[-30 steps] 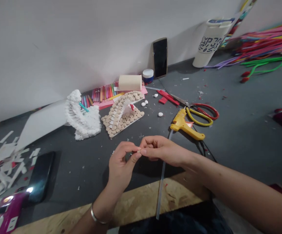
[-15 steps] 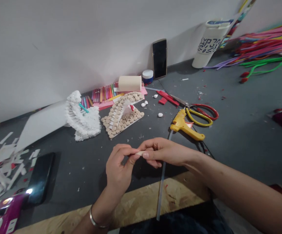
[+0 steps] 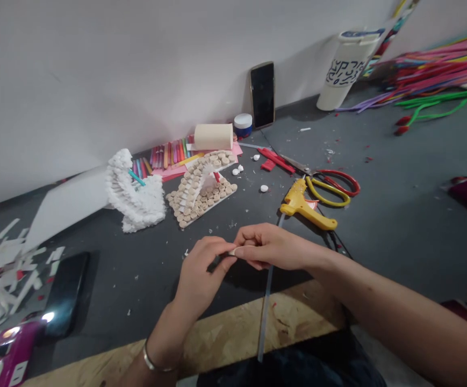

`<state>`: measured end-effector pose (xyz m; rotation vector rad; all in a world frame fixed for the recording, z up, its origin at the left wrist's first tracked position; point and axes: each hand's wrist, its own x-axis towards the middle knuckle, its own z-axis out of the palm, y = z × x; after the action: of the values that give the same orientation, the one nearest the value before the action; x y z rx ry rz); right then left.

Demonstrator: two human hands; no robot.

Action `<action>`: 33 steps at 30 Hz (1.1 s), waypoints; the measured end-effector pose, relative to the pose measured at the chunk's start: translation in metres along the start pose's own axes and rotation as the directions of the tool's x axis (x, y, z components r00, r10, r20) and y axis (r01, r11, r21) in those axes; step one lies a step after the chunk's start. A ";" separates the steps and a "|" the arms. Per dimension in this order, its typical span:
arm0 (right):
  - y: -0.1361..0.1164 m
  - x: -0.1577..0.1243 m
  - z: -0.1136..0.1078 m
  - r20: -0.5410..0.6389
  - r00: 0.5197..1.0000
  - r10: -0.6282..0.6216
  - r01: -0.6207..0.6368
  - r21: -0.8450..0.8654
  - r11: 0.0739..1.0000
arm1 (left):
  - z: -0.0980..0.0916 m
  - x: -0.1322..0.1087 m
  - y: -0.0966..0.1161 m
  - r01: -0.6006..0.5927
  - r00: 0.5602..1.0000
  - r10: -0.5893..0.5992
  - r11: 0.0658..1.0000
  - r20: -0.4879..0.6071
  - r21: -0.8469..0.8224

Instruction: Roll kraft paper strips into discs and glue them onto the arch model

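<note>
Fingertip to fingertip, my left hand [image 3: 204,274] and my right hand [image 3: 275,246] pinch a small cream-coloured piece [image 3: 232,252] between them. Most of it is hidden by the fingers; it may be a rolled strip. Beyond my hands stands a small staircase model [image 3: 207,201] covered in beige coiled discs. To its left is a second staircase model [image 3: 146,207] covered in fluffy white material, with a teal stick on it. A yellow glue gun [image 3: 300,204] lies just past my right hand, its long clear glue stick [image 3: 266,312] reaching under my wrist toward the table edge.
Open scissors [image 3: 330,188] lie behind the glue gun. A cream roll [image 3: 213,137], a small jar [image 3: 243,124], an upright phone [image 3: 263,94] and a white tumbler [image 3: 346,70] line the wall. Pipe cleaners [image 3: 446,75] lie right; paper scraps [image 3: 5,279] and another phone [image 3: 67,293] lie left.
My fingers have closed further over the cream piece, so less of it shows. My right hand's fingers are more curled in. The view has shifted slightly.
</note>
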<state>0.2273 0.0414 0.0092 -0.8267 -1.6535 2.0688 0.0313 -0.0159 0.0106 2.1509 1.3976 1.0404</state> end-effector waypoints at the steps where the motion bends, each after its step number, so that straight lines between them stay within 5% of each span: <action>1: -0.001 -0.001 -0.001 0.008 1.000 0.018 -0.017 -0.046 0.999 | -0.001 0.000 0.000 -0.050 0.999 0.049 0.997 0.025 0.059; 4: -0.003 -0.002 -0.001 0.013 0.998 0.056 -0.054 -0.119 0.991 | -0.003 -0.002 -0.002 -0.135 0.991 0.132 0.975 0.032 0.174; 8: 0.000 -0.001 0.003 -0.095 0.995 -0.038 0.012 -0.262 0.965 | -0.002 -0.003 -0.004 -0.069 0.997 0.076 0.981 -0.034 0.182; 12: 0.010 0.001 0.005 -0.133 0.961 -0.244 0.128 -0.571 0.811 | -0.001 -0.002 -0.003 0.015 0.998 -0.007 0.992 -0.068 0.127; 16: 0.012 0.002 0.004 -0.105 0.960 -0.260 0.106 -0.721 0.684 | -0.001 -0.001 -0.002 0.029 0.996 -0.021 0.996 -0.089 0.088; 25: -0.003 -0.009 0.014 -0.113 0.953 -0.281 0.073 -0.815 0.575 | -0.001 -0.001 0.004 0.100 0.988 -0.099 0.995 -0.117 -0.002; 29: -0.001 -0.010 0.014 -0.144 0.912 -0.385 0.097 -0.835 0.542 | -0.003 0.001 0.005 0.101 0.992 -0.104 0.994 -0.075 -0.051; 33: 0.007 -0.006 0.010 -0.086 0.866 -0.492 0.147 -0.898 0.415 | -0.004 0.001 0.003 0.097 0.993 -0.102 0.992 -0.057 -0.079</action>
<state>0.2260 0.0288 0.0046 -0.9419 -2.3978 0.6071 0.0303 -0.0167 0.0155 1.9898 1.4521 1.1116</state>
